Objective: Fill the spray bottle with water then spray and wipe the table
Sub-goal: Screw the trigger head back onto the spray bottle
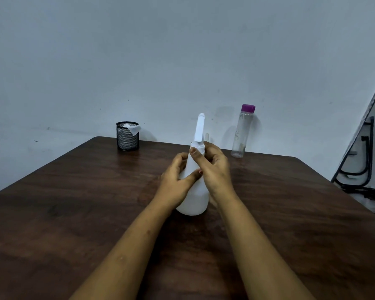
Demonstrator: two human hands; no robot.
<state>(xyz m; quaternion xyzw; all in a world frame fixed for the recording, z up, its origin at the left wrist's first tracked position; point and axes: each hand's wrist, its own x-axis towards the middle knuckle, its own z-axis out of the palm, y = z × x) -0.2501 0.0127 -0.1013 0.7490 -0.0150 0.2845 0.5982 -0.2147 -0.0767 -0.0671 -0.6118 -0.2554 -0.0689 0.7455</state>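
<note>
White spray bottle [193, 195] stands upright on the table [74, 202], centre — between both hands. Left hand [174, 180] grasps its body; right hand [212, 169] grips the neck, thumb on the collar.

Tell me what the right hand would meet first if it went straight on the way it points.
The spray bottle: the right hand grips its neck, so contact is immediate. Past that, likely only table and wall, though depth is unclear.
</note>
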